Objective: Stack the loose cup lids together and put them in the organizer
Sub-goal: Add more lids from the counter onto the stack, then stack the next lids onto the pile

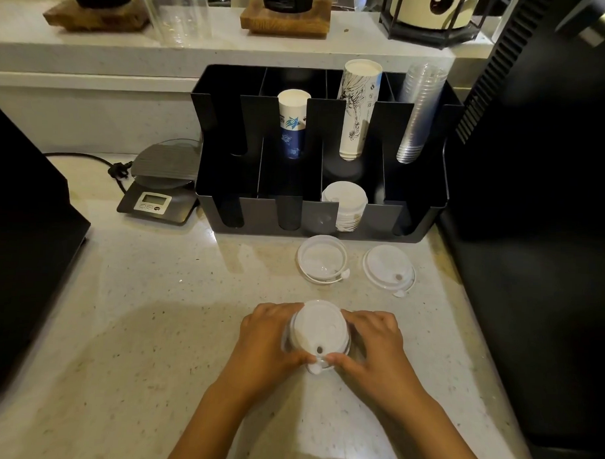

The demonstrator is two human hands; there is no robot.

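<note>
A stack of white cup lids [318, 329] sits on the counter between my hands. My left hand [270, 338] grips its left side and my right hand [376, 341] grips its right side; both thumbs meet at the front tab. Two loose lids lie further back: one upside down [322, 262], one right way up [389, 268]. Behind them stands the black organizer [428, 213], with a lid stack [345, 203] in its front third compartment.
The organizer's back slots hold a blue-printed paper cup stack [293, 122], a taller white cup stack [356, 111] and clear plastic cups [418, 113]. A digital scale [162, 186] with a cable sits to the left. Dark machines flank the counter [136, 326] on both sides.
</note>
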